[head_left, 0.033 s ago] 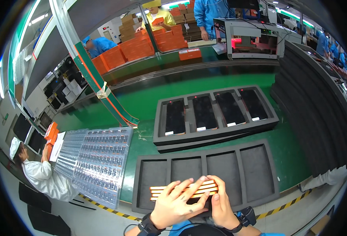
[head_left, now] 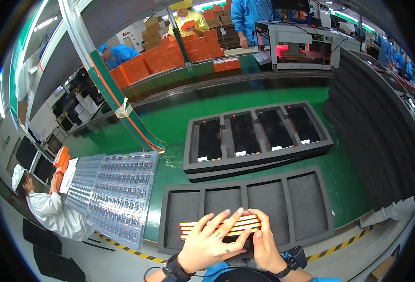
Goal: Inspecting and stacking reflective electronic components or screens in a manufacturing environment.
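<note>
My left hand lies flat with spread fingers on top of a small stack of thin flat pieces with orange edges. My right hand grips the stack's right end, thumb on top. The stack sits over the near edge of a dark grey foam tray, whose compartments hold nothing. Both wrists wear dark bands. Behind it, a second foam tray rests on another tray and carries black phones, one in each slot.
Clear plastic blister trays lie to the left on the green belt. A tall stack of dark foam trays fills the right. A person in white sits lower left. Orange boxes and people in blue stand behind.
</note>
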`<act>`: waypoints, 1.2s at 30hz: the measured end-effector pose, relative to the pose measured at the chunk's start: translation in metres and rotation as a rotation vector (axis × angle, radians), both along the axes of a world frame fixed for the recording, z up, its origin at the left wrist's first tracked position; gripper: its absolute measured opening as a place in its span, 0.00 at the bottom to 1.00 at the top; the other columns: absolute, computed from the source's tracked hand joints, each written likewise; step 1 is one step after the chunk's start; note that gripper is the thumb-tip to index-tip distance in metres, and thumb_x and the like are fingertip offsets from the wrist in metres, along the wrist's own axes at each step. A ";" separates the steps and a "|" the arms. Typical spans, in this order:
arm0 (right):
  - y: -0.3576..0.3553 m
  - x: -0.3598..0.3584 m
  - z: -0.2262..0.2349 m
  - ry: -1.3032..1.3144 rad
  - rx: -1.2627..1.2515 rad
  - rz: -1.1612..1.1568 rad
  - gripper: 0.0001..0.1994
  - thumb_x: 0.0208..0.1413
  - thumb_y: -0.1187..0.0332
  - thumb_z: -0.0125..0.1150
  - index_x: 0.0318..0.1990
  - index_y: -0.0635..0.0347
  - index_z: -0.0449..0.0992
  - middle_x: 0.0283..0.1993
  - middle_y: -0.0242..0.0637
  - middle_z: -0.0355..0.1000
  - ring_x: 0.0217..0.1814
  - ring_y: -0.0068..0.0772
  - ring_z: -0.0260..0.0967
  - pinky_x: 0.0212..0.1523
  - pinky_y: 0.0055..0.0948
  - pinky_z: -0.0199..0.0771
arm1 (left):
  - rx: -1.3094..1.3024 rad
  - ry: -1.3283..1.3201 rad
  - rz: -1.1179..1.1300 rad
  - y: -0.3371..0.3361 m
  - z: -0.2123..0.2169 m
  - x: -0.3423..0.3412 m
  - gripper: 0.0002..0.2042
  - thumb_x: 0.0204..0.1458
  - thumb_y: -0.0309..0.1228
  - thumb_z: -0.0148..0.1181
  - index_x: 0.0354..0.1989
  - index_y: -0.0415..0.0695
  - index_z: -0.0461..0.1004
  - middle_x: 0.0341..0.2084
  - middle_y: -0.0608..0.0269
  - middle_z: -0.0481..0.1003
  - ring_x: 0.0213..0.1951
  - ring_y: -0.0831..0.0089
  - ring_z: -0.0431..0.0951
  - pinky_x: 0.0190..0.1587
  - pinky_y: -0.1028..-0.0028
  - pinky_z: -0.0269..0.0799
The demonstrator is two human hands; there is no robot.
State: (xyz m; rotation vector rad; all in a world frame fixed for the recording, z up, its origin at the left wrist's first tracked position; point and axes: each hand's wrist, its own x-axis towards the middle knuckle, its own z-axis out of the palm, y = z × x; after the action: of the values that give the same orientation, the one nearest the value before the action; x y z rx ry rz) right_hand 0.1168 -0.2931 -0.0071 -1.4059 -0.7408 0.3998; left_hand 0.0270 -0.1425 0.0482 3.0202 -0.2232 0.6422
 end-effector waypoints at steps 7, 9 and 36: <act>0.000 -0.001 -0.004 -0.043 -0.025 -0.010 0.31 0.73 0.47 0.32 0.67 0.67 0.54 0.65 0.53 0.64 0.67 0.45 0.64 0.68 0.38 0.60 | -0.280 0.467 -0.112 0.050 0.030 0.002 0.41 0.49 0.53 0.69 0.72 0.60 0.60 0.56 0.46 0.74 0.50 0.47 0.79 0.49 0.61 0.77; 0.001 0.000 -0.007 -0.067 -0.009 -0.020 0.31 0.73 0.47 0.33 0.68 0.67 0.53 0.65 0.53 0.64 0.67 0.45 0.64 0.68 0.38 0.59 | -0.299 0.668 0.071 0.056 0.028 0.002 0.37 0.49 0.51 0.70 0.67 0.50 0.66 0.36 0.50 0.82 0.36 0.52 0.83 0.38 0.61 0.80; -0.058 0.035 0.003 0.321 0.162 -0.287 0.28 0.63 0.77 0.58 0.68 0.65 0.57 0.62 0.38 0.65 0.65 0.29 0.63 0.68 0.32 0.61 | -1.326 -0.172 0.594 0.003 -0.045 -0.034 0.12 0.58 0.26 0.65 0.45 0.35 0.70 0.31 0.61 0.80 0.33 0.84 0.76 0.35 0.78 0.73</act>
State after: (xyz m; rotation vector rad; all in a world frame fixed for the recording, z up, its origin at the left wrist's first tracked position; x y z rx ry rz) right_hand 0.1517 -0.3508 -0.0038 -1.2346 -0.2971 0.3225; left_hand -0.0069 -0.1392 0.0034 1.6958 0.7936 0.6663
